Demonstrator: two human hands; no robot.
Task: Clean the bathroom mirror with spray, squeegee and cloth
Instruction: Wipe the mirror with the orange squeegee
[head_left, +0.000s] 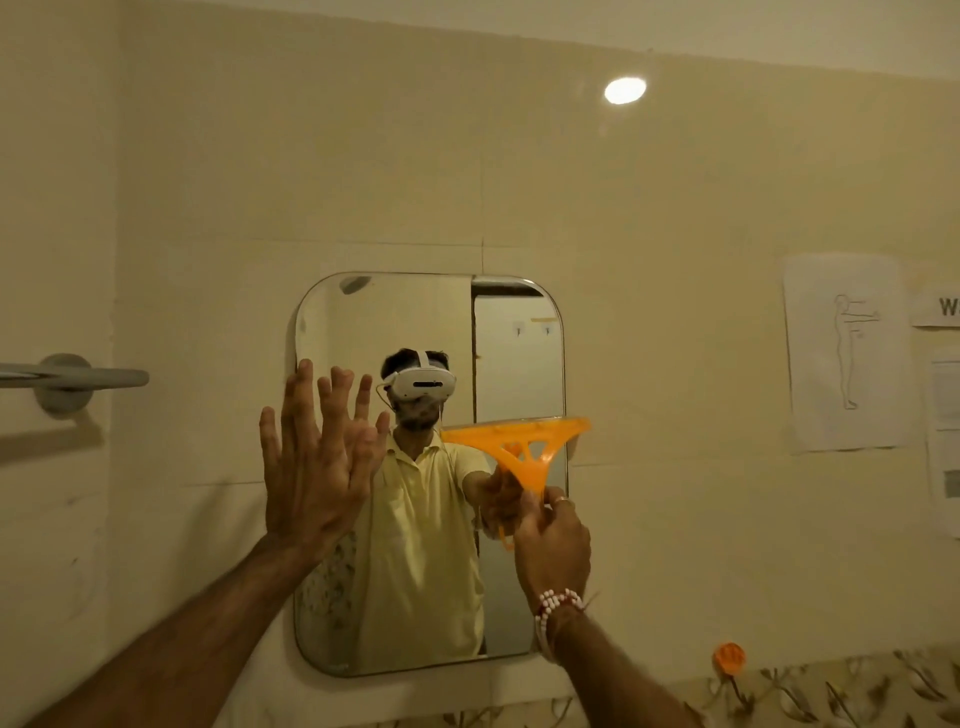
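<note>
Your right grip (553, 545) curls round the handle of the squeegee (519, 441), judged light, stiff plastic, blade at the right edge of the mirror (337, 322); hold low there; left grip (311, 467) spread.

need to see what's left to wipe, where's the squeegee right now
Head view: the orange squeegee is at the right half of the mirror, about mid-height, blade reaching past its right edge, handle held by the right hand.

The mirror (514, 364) hangs on the wall ahead of me, my left hand (311, 467) before its 9 o'clock edge, the squeegee (519, 436) in my right hand (553, 545) across its 3 o'clock edge, a towel bar (78, 376) beyond at 9, a paper sheet (847, 353) at 3.
</note>
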